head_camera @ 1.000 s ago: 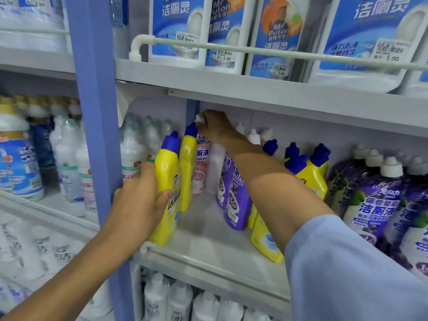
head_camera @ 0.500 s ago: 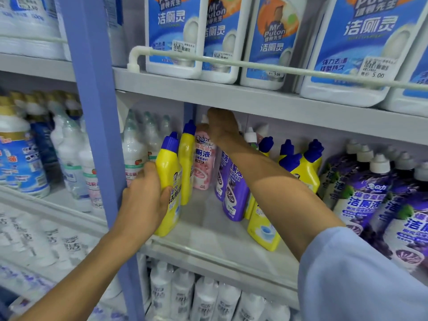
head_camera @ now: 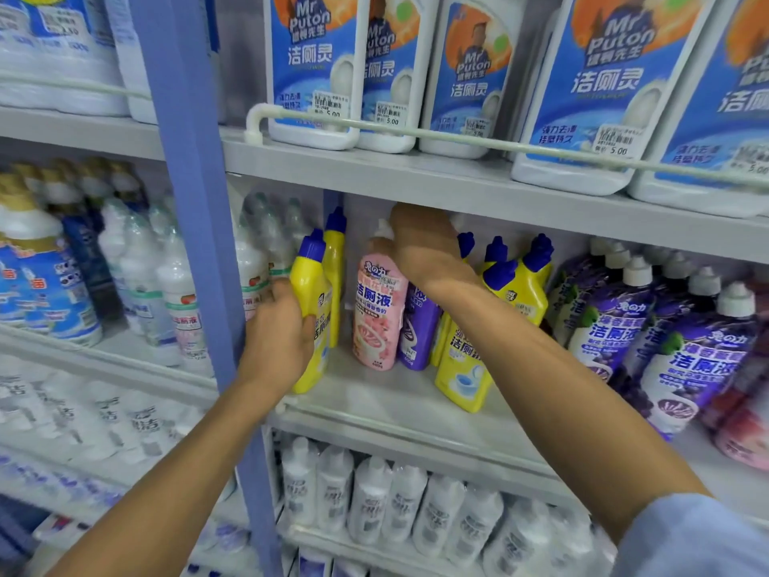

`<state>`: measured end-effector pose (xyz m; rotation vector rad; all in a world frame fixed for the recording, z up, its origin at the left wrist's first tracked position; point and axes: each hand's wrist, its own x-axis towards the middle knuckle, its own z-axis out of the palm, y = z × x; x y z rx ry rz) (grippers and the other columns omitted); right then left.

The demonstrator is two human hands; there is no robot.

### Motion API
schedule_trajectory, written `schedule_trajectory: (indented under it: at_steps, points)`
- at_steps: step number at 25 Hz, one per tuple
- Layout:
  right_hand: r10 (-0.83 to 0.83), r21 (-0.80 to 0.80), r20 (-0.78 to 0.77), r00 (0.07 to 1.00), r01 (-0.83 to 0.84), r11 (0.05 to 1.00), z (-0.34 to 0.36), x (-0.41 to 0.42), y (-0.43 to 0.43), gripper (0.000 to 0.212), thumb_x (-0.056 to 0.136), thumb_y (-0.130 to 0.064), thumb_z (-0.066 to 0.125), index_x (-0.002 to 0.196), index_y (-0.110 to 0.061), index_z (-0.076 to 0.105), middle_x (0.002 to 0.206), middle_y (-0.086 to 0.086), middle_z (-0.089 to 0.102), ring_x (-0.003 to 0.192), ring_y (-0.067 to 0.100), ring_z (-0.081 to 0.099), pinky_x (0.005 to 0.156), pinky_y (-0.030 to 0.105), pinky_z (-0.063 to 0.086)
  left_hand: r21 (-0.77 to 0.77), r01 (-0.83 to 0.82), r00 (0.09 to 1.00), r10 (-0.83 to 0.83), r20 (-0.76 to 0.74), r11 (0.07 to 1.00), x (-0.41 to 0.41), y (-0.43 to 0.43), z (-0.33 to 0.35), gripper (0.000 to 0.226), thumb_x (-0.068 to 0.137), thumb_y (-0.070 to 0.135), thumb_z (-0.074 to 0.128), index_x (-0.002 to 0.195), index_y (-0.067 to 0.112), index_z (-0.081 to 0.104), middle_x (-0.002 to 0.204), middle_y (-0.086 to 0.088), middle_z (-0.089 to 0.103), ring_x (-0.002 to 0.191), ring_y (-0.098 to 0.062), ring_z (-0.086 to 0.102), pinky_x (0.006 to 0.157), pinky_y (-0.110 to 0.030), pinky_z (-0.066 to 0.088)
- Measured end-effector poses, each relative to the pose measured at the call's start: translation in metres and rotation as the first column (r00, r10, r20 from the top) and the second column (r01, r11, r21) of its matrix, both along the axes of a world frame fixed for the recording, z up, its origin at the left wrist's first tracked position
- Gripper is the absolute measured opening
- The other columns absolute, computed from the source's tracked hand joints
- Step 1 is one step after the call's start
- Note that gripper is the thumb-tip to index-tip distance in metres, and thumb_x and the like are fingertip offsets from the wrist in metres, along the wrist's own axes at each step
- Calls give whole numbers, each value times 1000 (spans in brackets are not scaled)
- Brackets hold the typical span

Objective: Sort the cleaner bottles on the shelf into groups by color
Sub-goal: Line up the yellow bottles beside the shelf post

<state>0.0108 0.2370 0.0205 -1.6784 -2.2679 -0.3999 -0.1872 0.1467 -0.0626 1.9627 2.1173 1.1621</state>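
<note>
My left hand (head_camera: pixel 278 331) grips a yellow bottle with a blue cap (head_camera: pixel 312 310) at the left end of the middle shelf (head_camera: pixel 399 414); a second yellow bottle (head_camera: pixel 335 260) stands just behind it. My right hand (head_camera: pixel 420 243) holds the top of a pink bottle (head_camera: pixel 376 318) near the shelf's middle. A purple bottle (head_camera: pixel 418 331) stands right beside the pink one. More yellow bottles (head_camera: pixel 516 285) with blue caps lean to the right of my right forearm, one (head_camera: pixel 460 368) nearest the front.
A blue upright post (head_camera: pixel 195 226) borders the shelf on the left. Several purple bottles with white caps (head_camera: pixel 666 326) fill the right side. Large blue-and-white jugs (head_camera: pixel 603 85) sit on the shelf above behind a rail. White bottles (head_camera: pixel 374 497) fill the shelf below.
My right hand has drawn the pink bottle forward from the back of the shelf and it now stands in plain view. My left hand keeps hold of the yellow bottle.
</note>
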Motion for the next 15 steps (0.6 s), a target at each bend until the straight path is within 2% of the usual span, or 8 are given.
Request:
schedule_trajectory:
  at_steps: [2, 4, 5, 6, 8, 9, 11, 15]
  points:
    - [-15, 53, 9, 1000, 15, 998, 0, 4, -10, 17, 103, -29, 48, 100, -16, 58, 105, 9, 62, 104, 28, 62, 70, 29, 32, -8, 37, 999, -37, 28, 999, -5, 9, -3, 43, 92, 16, 68, 121, -4, 43, 110, -28, 62, 97, -51, 62, 78, -53, 52]
    - [-90, -81, -57, 994, 85, 993, 5, 10, -22, 23, 99, -38, 52, 95, -16, 60, 103, 11, 65, 98, 31, 64, 77, 32, 42, -11, 76, 996, -76, 43, 997, -10, 17, -5, 42, 91, 18, 69, 119, -1, 44, 112, -28, 62, 99, -50, 61, 80, -54, 53]
    - [-100, -100, -108, 989, 89, 991, 11, 14, -31, 29, 94, -45, 57, 87, -17, 57, 98, 12, 65, 93, 33, 63, 82, 35, 46, -10, 89, 995, -88, 45, 996, -11, 20, -5, 41, 91, 18, 70, 118, 0, 45, 112, -28, 62, 99, -50, 61, 81, -54, 53]
    - [-100, -45, -126, 987, 95, 994, 16, 17, -36, 35, 90, -51, 60, 83, -17, 56, 94, 11, 64, 90, 34, 61, 83, 37, 47, -8, 95, 994, -94, 46, 995, -12, 23, -6, 41, 92, 18, 70, 118, -1, 45, 113, -28, 62, 99, -50, 61, 81, -55, 53]
    - [-50, 31, -175, 983, 56, 998, 19, 20, -48, 39, 90, -55, 62, 95, -17, 64, 98, 9, 64, 97, 33, 60, 77, 34, 45, -1, 96, 994, -96, 42, 995, -13, 26, -9, 41, 92, 18, 70, 119, -1, 45, 112, -28, 62, 99, -50, 61, 81, -55, 53]
    - [-29, 14, -220, 975, 32, 999, 16, 20, -53, 42, 89, -57, 64, 103, -18, 66, 101, 8, 65, 97, 31, 60, 74, 34, 43, -2, 99, 994, -99, 42, 995, -13, 27, -9, 41, 92, 18, 70, 119, 0, 45, 112, -28, 62, 99, -50, 61, 82, -55, 53]
    - [7, -50, -407, 913, -30, 998, -5, 24, -61, 52, 79, -56, 77, 110, -17, 62, 102, 5, 68, 91, 26, 63, 70, 32, 43, -4, 113, 992, -113, 55, 994, -13, 29, -10, 42, 91, 18, 71, 120, 1, 45, 113, -27, 62, 100, -49, 61, 83, -55, 53]
    - [2, -105, -668, 744, -97, 990, -38, 28, -68, 58, 70, -49, 88, 111, -19, 60, 101, -1, 72, 88, 20, 69, 75, 40, 59, -38, 180, 969, -171, 181, 983, -16, 39, -8, 41, 91, 20, 73, 123, 6, 51, 112, -21, 66, 99, -42, 64, 86, -51, 55]
